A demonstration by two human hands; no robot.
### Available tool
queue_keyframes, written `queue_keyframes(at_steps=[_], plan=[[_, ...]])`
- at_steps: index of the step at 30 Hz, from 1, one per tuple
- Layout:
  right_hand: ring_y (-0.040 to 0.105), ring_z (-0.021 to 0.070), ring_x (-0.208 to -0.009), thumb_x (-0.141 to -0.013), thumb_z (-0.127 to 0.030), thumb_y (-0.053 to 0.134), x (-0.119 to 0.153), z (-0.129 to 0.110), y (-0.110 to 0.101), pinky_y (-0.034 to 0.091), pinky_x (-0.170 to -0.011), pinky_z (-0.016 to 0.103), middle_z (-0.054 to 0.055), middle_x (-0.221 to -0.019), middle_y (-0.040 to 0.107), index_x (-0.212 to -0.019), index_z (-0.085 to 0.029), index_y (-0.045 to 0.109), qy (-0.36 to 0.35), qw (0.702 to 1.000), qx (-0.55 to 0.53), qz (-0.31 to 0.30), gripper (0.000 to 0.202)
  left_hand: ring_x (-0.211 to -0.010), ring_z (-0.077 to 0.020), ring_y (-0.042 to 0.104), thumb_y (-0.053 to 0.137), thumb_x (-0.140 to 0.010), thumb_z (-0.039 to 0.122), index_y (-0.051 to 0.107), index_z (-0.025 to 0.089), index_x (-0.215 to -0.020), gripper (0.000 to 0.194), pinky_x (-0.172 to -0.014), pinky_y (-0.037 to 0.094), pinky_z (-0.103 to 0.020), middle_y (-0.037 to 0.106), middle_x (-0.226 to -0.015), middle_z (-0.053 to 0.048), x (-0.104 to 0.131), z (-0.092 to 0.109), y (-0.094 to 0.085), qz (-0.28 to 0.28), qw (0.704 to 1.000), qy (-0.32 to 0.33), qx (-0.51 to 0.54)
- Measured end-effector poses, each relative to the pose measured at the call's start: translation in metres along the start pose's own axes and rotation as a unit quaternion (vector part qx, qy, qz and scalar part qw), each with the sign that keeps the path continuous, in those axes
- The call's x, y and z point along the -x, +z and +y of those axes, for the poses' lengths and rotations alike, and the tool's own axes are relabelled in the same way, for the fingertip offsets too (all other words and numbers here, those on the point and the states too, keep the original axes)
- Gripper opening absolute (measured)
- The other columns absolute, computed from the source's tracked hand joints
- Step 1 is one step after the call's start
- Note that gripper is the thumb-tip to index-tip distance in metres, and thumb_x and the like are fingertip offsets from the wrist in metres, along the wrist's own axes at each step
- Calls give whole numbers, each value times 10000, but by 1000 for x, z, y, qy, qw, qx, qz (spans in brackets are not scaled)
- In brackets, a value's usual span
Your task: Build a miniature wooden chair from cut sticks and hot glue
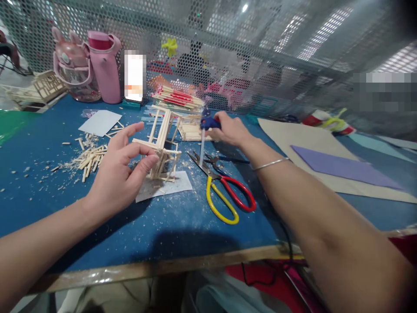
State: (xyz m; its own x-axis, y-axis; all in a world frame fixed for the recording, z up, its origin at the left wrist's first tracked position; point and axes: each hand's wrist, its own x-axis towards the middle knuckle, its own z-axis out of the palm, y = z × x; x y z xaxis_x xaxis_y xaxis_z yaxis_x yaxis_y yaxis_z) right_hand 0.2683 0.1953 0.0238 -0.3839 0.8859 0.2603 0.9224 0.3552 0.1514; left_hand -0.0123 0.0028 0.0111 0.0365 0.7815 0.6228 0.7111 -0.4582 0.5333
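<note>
My left hand [120,161] pinches with thumb and index finger at the left side of a small chair-like model made of thin wooden sticks [163,130]. Its other fingers are raised; the exact contact is partly hidden. The model stands upright on a white paper piece [179,184]. Beyond it to the right, my right hand [231,128] is closed round a blue glue gun [210,123], with a translucent glue stick [202,145] slanting down from it. Below the gun lie scissors [224,191] with one yellow and one red handle, partly over dark pliers [213,161].
Cut stick pieces [91,158] and crumbs litter the blue table [130,239] at left. Behind stand a pink bottle [106,69], a clear pink jug [76,74] and a lit phone [134,76]. Red-tipped sticks [179,99] lie near the mesh. Purple foam [342,167] is at right.
</note>
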Motion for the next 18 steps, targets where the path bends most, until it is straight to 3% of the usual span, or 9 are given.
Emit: queue_keyframes(at_steps=[3,6,9,10,11,13,15,18], plan=[[604,275,-849,-822,-301,530,-5,-1,11,385,-692,358,119,-988,661,-1139,-179,477,-9,1000,-8,-27,344,-1255,-273,447,545,-850,260,629,229,-806,100,-1047,360,-527,515,-1300,-54,0,2,-1,12,1000,7,-1],[602,279,-857,-809,-307,562,-8,0,8,396,-687,364,120,-1008,662,-1133,-190,499,-5,999,-7,-36,350,-1272,-260,426,563,-848,286,628,261,-809,80,-1049,377,-521,480,-1341,-26,0,3,-3,23,1000,11,0],[572,319,-955,-756,-310,626,1,-16,-16,406,-736,411,148,-1160,602,-1100,-184,543,-6,1000,2,-18,375,-1298,-251,391,584,-840,320,629,292,-817,57,-1060,385,-514,442,-1377,13,2,4,-5,34,999,18,-8],[554,328,-1001,-760,-295,616,9,-28,-28,404,-767,430,161,-1218,564,-1107,-171,547,-8,1000,3,8,375,-1306,-253,380,588,-838,330,632,296,-819,59,-1064,387,-509,429,-1387,23,3,5,-6,37,999,22,-13],[562,304,-993,-787,-269,580,20,-42,-40,411,-786,423,151,-1188,579,-1092,-161,566,-15,997,-28,71,325,-1312,-258,370,592,-836,339,638,296,-820,65,-1066,391,-504,414,-1397,31,5,5,-7,40,999,29,-19],[598,216,-868,-850,-282,512,48,-74,-64,436,-769,361,86,-987,651,-984,-171,621,-84,974,-141,153,205,-1318,-276,359,596,-834,355,650,287,-818,88,-1064,400,-497,385,-1413,50,7,7,-9,41,998,46,-30],[608,169,-780,-879,-325,498,77,-105,-81,440,-754,332,26,-839,674,-877,-207,655,-175,944,-217,174,196,-1316,-289,357,604,-829,363,662,285,-823,97,-1060,403,-497,364,-1425,66,10,9,-10,41,996,65,-34],[615,131,-719,-849,-304,580,107,-133,-85,410,-828,352,-25,-770,690,-840,-239,671,-270,901,-256,223,112,-1289,-284,394,643,-803,353,671,298,-796,62,-1050,404,-504,409,-1403,56,11,10,-7,70,993,99,1]])
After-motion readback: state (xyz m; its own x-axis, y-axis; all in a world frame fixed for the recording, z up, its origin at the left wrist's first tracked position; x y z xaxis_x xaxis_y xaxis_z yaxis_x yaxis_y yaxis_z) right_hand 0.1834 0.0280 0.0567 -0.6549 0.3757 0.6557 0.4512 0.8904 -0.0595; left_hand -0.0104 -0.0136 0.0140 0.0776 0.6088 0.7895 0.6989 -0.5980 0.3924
